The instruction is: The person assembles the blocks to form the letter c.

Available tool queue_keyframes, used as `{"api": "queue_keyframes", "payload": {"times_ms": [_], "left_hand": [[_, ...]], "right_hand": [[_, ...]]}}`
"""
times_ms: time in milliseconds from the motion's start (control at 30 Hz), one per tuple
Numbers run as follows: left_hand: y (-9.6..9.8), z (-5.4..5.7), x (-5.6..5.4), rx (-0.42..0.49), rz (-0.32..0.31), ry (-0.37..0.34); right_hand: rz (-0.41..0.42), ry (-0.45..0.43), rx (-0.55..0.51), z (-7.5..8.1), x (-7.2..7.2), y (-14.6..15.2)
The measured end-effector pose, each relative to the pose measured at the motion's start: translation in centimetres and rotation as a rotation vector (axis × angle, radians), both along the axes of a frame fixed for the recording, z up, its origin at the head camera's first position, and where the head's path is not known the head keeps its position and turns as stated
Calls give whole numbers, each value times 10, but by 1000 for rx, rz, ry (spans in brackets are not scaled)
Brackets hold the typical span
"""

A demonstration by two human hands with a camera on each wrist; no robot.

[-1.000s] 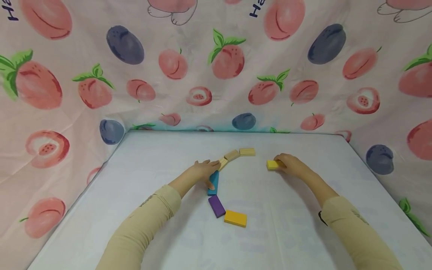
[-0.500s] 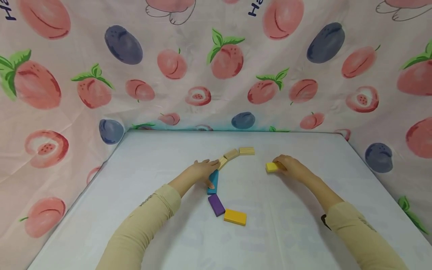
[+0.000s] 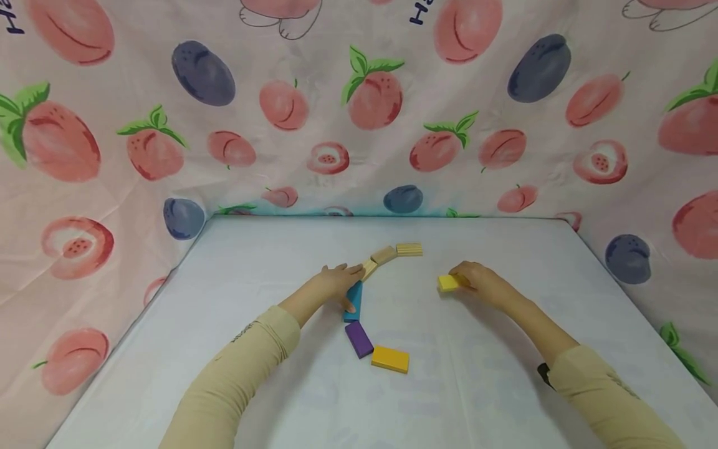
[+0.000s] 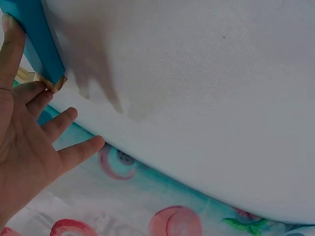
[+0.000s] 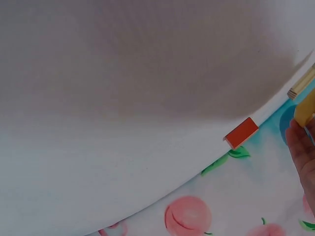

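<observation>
Rectangular blocks lie in a curve on the white table. My left hand has its fingers spread; its thumb rests on the blue block, and its fingertips touch the nearest plain wooden block, partly covered in the head view. On the right, my right hand holds a yellow block by its right end, apart from the others. Only part of that hand shows at the right wrist view's edge. A purple block and an orange-yellow block continue the curve toward me.
Two more plain wooden blocks, one angled and one grooved, form the curve's far end. A red block lies on the table in the right wrist view. Fruit-printed cloth rises behind the table.
My right hand has moved slightly left and toward me with the yellow block. My left hand stays in place on the blocks. The head view has shifted a little.
</observation>
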State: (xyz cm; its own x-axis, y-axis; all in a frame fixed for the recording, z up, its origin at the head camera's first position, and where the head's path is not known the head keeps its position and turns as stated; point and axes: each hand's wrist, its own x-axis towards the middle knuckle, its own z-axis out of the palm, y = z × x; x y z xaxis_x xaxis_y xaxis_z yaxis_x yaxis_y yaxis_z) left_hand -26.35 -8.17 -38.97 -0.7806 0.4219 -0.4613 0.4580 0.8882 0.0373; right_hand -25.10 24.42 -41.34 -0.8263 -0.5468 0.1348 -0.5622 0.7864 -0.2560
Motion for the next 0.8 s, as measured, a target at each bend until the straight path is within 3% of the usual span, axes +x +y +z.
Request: {"api": "queue_keyframes", "payload": {"times_ms": [267, 567, 800], "left_hand": [[-1, -1, -1, 12, 0, -11], [-3, 1, 3, 38, 27, -17], [-7, -6, 5, 96, 13, 45]], "right_hand": [[62, 9, -18, 3, 15, -4], [92, 32, 57, 6, 34, -15], [144, 43, 122, 0, 51, -21]]}}
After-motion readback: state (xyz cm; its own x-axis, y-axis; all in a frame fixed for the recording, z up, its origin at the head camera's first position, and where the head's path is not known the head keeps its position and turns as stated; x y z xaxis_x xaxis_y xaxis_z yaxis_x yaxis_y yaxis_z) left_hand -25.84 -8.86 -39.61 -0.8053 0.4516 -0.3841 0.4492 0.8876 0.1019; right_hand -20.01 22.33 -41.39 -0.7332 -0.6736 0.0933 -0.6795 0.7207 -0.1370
